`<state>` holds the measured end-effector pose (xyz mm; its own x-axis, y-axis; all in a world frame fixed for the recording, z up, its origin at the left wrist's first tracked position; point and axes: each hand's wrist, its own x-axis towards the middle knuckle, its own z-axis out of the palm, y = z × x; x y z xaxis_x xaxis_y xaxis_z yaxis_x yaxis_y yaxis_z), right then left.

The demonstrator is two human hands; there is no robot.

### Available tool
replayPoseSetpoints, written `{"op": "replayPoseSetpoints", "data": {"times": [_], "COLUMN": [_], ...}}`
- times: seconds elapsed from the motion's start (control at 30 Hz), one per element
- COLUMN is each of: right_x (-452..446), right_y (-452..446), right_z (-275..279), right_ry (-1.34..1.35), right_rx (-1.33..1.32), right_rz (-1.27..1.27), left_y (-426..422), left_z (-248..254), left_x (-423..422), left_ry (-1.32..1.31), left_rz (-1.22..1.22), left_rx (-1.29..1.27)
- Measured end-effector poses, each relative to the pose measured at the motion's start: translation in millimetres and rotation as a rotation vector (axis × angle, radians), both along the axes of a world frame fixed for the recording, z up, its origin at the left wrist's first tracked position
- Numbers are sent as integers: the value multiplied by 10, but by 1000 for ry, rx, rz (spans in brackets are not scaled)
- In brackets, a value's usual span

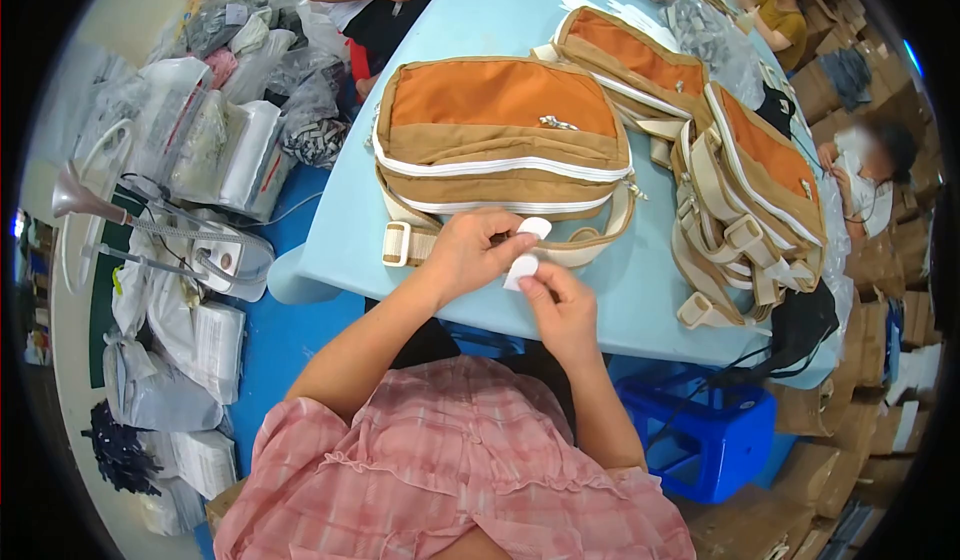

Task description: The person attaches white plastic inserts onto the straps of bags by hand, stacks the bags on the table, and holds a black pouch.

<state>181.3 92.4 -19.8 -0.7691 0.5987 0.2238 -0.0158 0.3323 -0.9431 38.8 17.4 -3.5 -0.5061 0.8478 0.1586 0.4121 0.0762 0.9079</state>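
Note:
Just beyond the table's front edge, my left hand (478, 250) pinches a small white rounded piece (536, 228) between thumb and fingers. Close beside it on the right, my right hand (561, 305) grips a second white piece (521, 272). The two pieces are near each other; whether they are joined cannot be made out. Beyond my hands, an orange and tan bag (500, 125) with white zippers lies on the light blue table (345, 245). Its cream strap with a white buckle (397, 244) hangs towards me.
More orange and tan bags (765, 160) with straps lie at the right. A black pouch (803, 322) hangs at the table's right corner, above a blue stool (710, 440). Plastic-wrapped goods and a garment steamer (225, 260) stand left. People sit around the far sides.

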Motion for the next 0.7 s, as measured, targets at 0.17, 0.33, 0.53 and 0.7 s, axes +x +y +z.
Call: {"op": "replayPoseSetpoints", "data": {"times": [0.17,0.33,0.53,0.7], "right_x": [-135,-221,-224,-178], "right_y": [-143,-310,-327,-364], "right_z": [-76,15,-57,22], "right_ry": [-34,39,38,155], "right_rx": [-60,206,255,167], "right_rz": [-291,-351,-386,-321], "left_y": [43,35,64,35], "left_z": [-140,-93,-182,-145], "left_x": [18,51,60,38], "left_ry": [-27,4,-142,-240], "left_rz": [74,123,129,145], "left_rx": [156,182,258,260]}}
